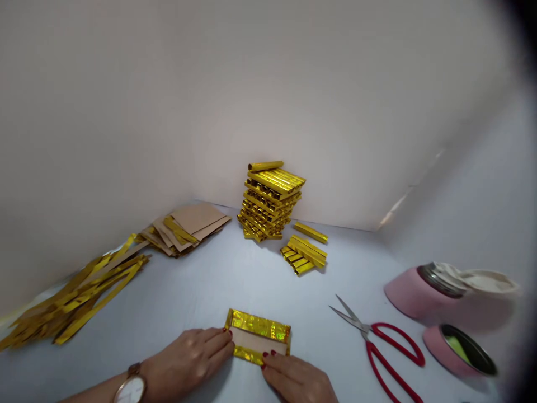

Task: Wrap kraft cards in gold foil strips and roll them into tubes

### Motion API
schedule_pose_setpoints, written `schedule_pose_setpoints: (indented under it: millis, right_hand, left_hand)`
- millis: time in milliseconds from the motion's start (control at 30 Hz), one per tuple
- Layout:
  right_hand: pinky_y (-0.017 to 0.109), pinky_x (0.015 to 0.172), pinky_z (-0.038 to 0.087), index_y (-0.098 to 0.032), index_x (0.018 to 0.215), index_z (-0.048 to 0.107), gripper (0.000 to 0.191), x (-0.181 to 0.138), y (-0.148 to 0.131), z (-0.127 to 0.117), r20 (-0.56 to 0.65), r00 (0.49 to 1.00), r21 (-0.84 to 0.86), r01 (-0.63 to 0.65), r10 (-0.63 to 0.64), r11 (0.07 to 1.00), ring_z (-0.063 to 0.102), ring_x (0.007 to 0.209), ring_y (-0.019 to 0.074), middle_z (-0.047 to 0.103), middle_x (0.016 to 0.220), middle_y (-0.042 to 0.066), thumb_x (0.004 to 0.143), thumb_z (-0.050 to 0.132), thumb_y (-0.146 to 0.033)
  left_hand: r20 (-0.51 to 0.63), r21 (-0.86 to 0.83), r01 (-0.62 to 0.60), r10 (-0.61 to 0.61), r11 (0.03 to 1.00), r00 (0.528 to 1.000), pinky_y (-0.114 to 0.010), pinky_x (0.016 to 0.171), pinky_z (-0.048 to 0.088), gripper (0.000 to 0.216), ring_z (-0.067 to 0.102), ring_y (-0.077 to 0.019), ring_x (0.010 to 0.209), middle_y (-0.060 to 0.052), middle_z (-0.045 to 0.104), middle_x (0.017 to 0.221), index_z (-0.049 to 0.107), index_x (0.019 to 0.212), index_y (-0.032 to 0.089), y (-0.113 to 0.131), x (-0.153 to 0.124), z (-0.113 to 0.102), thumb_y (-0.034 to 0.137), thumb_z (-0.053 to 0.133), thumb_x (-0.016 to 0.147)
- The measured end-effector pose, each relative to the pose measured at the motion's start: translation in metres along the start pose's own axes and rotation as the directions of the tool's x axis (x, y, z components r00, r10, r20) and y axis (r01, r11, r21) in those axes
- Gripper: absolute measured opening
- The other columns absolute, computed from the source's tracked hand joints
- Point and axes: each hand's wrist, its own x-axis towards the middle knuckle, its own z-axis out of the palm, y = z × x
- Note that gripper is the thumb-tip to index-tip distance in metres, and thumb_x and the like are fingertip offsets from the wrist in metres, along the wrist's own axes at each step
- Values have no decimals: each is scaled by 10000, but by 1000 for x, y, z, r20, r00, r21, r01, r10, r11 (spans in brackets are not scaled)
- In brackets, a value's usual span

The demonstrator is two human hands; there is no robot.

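A rectangular piece of cardboard (258,340) with gold holographic foil folded over its edges lies on the pale table, close to me. My left hand (187,361), with a wristwatch (131,390) on its wrist, presses the piece's left end with its fingertips. At the lower edge, my right hand (296,380) holds the foil with its fingertips. Both hands have red-painted nails. Part of the piece's lower edge is hidden behind my fingers.
A tall crisscross stack of gold foil tubes (271,201) stands against the white wall, with a smaller pile (304,254) beside it. Cardboard pieces (187,226) and gold foil strips (71,296) lie left. Red-handled scissors (377,347), a pink flask (419,291) and its lid (459,350) lie right.
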Motion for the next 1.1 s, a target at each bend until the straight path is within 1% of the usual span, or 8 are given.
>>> schedule_pose_setpoints:
  millis: [200, 333, 433, 667, 800, 867, 967, 1100]
  right_hand:
    - [206, 801, 547, -135, 1100, 626, 266, -3, -2, 5, -72, 994, -93, -85, 78, 992, 687, 931, 185, 701, 1058, 148, 912, 440, -102]
    - [180, 794, 547, -198, 1041, 645, 224, -13, -5, 11, -149, 971, -154, -208, 185, 966, 679, 947, 184, 691, 1051, 107, 921, 459, -166]
    - [245, 790, 568, -220, 1045, 633, 224, -18, -5, 13, -217, 949, -208, -275, 230, 939, 641, 1035, 226, 647, 1155, 127, 913, 463, -157]
    - [290, 819, 564, -131, 1032, 627, 214, -18, 5, 9, -184, 982, -294, -105, 52, 950, 699, 894, 233, 736, 936, 116, 863, 519, -56]
    - [265, 799, 554, -177, 1058, 604, 260, -13, 9, 3, -184, 971, -104, -176, 155, 979, 699, 844, 191, 738, 918, 62, 856, 524, -34]
    - [255, 744, 550, -207, 1023, 611, 240, -8, 10, -1, -147, 941, 72, -298, 305, 952, 683, 805, 173, 724, 874, 40, 871, 507, -54]
    - [249, 676, 529, -230, 950, 638, 210, 0, 10, -5, -52, 852, 263, -492, 521, 830, 650, 764, 167, 690, 800, 22, 901, 471, -112]
    - [265, 664, 488, -232, 892, 642, 204, 9, 11, -5, -3, 755, 302, -625, 656, 720, 615, 744, 177, 655, 772, 23, 931, 447, -190]
  left_hand:
    - [-58, 22, 32, -31, 999, 998, -277, 671, 571, 333, 679, -192, 810, -76, 700, 982, 536, 1117, 150, -2, -7, 17, 34, 279, 939]
    - [-112, 5, 32, -31, 999, 993, -261, 686, 573, 391, 683, -181, 827, -71, 703, 1008, 531, 1132, 155, -5, -11, 22, 15, 220, 941]
    - [-177, 16, 6, -3, 1000, 984, -238, 705, 570, 419, 685, -169, 835, -66, 710, 1005, 540, 1135, 162, -6, -12, 21, -7, 220, 925]
    - [-165, -98, 62, -78, 993, 983, -231, 816, 537, 355, 645, -180, 996, -83, 648, 1158, 574, 1131, 205, -11, -15, 22, 75, 300, 948]
    - [-159, -215, 85, -121, 973, 980, -265, 840, 535, 317, 642, -196, 1006, -40, 685, 1105, 584, 1119, 244, -17, -8, 23, 107, 355, 947]
    - [-116, -325, 153, -200, 933, 973, -231, 780, 545, 297, 673, -169, 896, -12, 706, 1021, 578, 1127, 266, -21, -3, 25, 130, 385, 947]
    - [-50, -429, 278, -330, 860, 943, -212, 675, 540, 240, 680, -151, 751, 16, 710, 882, 607, 1051, 285, -26, 4, 29, 178, 422, 942]
    - [2, -443, 401, -446, 802, 895, -239, 627, 512, 204, 670, -171, 701, 4, 698, 812, 621, 951, 253, -29, 8, 35, 234, 418, 940]
